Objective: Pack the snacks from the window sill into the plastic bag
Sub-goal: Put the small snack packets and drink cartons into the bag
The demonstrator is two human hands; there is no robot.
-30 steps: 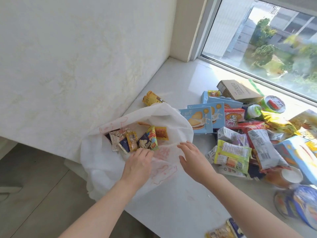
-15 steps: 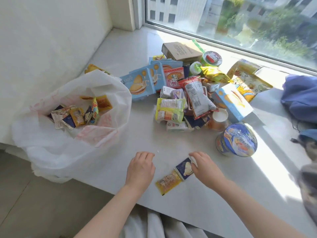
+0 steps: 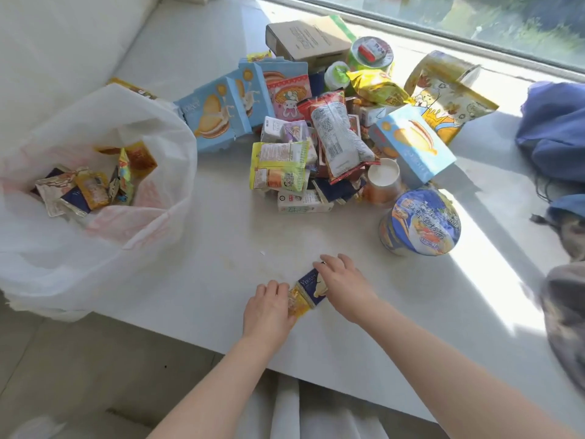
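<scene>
- The left hand has slid over and now touches the yellow packet.
- The right hand rests on the blue packet. Both hands' fingers are bent, but I cannot tell if they grip.
- Both packets lie on the window sill, well apart from the plastic bag.
- Next, I think: pinch both packets and drop them in the bag.

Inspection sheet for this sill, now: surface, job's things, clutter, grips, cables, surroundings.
surface: white sill, sunlit at right.
job's things: bag at left, open, small packets inside; snack pile mid-sill; cup noodle beside it; yellow packet and blue packet near the front edge.
clutter: blue cloth at right.
grips: left hand on yellow packet, right hand on blue packet; hold unclear.
cables: nothing seen.
surroundings: window behind, wall at left, floor below.
</scene>
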